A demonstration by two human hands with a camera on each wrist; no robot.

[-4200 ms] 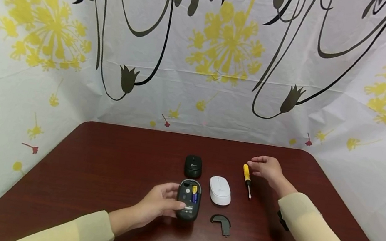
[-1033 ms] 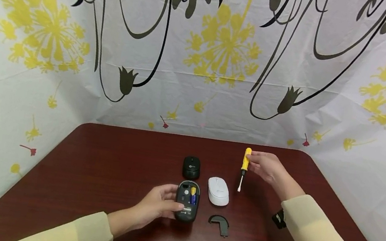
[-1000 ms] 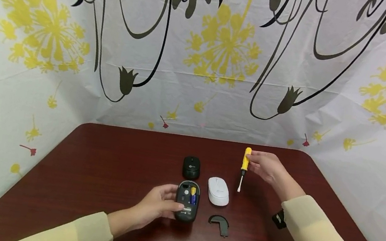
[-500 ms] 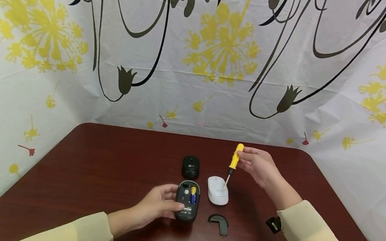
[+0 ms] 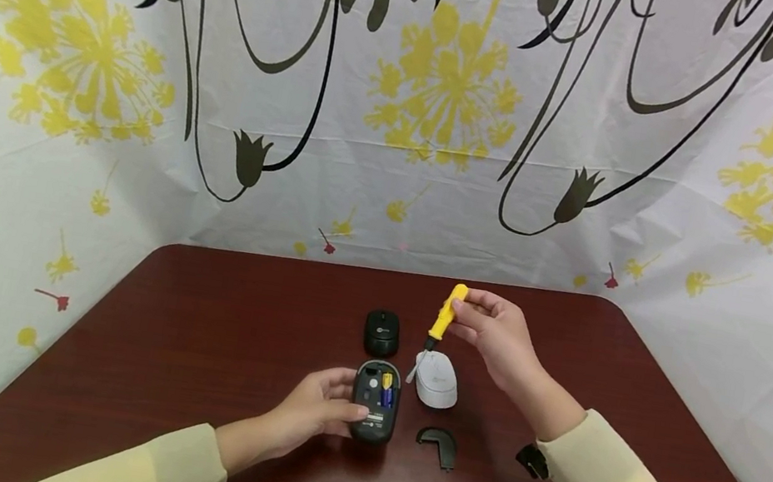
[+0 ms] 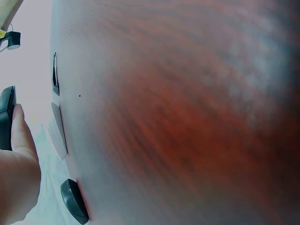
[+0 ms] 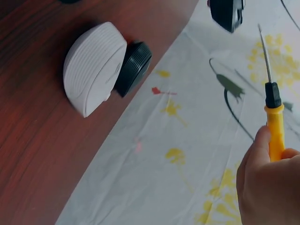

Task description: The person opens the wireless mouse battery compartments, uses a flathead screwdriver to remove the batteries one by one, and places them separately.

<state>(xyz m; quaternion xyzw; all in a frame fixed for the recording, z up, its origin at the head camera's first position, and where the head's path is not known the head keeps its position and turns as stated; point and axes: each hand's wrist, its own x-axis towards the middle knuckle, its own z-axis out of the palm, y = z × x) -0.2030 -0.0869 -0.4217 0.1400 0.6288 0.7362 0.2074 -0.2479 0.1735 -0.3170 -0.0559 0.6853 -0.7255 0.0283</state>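
Observation:
My left hand [image 5: 322, 405] holds a black computer mouse [image 5: 372, 428] with its underside up, thumb on the lower part. In its uncovered battery bay a yellow and blue battery [image 5: 388, 390] shows. My right hand [image 5: 501, 339] grips a screwdriver [image 5: 449, 312] by its yellow handle, the shaft slanting down to the left. Its tip is near the held mouse's upper right, apart from it in the right wrist view, where the shaft [image 7: 266, 54] points at the mouse [image 7: 226, 11]. In the left wrist view the mouse [image 6: 6, 117] is partly cut off.
A white mouse [image 5: 437, 384] lies right of the held one, and another black mouse [image 5: 382, 331] stands behind it. A dark curved battery cover [image 5: 441, 445] rests on the reddish-brown table [image 5: 230, 317]. Patterned fabric [image 5: 363, 102] hangs behind the table.
My right hand took up the screwdriver from the table and carried it leftward, past the white mouse toward the held mouse. My left hand and its mouse stay almost still.

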